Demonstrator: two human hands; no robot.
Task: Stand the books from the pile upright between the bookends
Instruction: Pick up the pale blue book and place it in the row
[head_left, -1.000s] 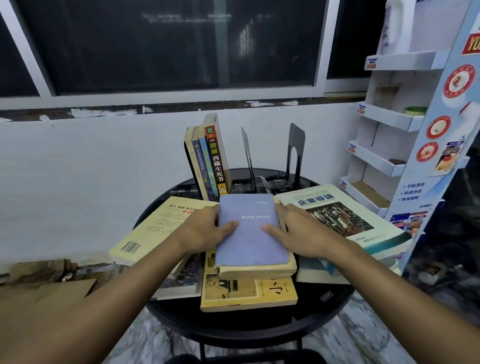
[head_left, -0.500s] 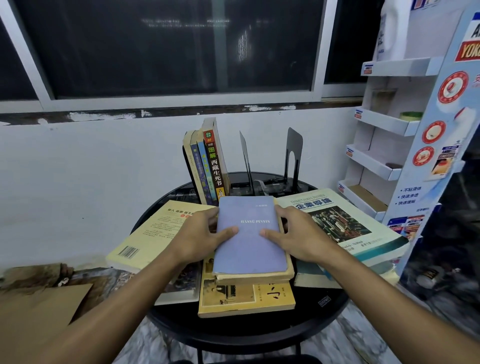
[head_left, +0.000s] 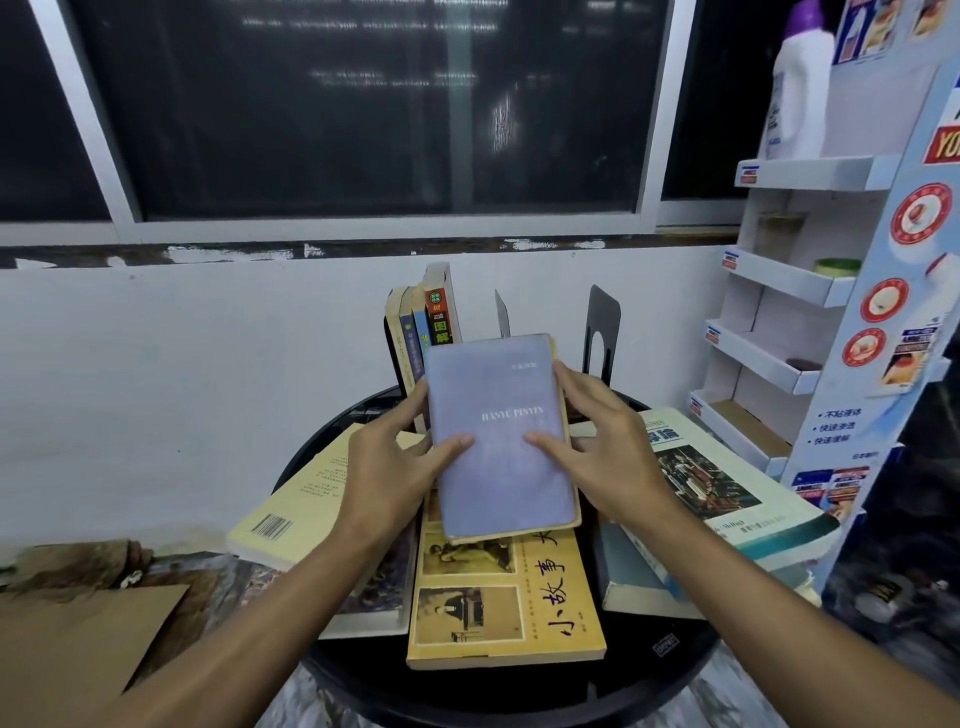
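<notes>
We read "HANYU PINYIN" on the blue book. The yellow book says "小故事". One upright spine shows "02".

Far wall: a wide dark window in a pale metal frame, with faint reflections of light on the glass. Below it runs a dark sill with flaked paint, then a plain white wall. Centre: a round black table. Right: a white cardboard display rack with tiered shelves; a white bottle stands on the top shelf. Near left: a brown cardboard sheet. Floor: grey, marbled.
</notes>
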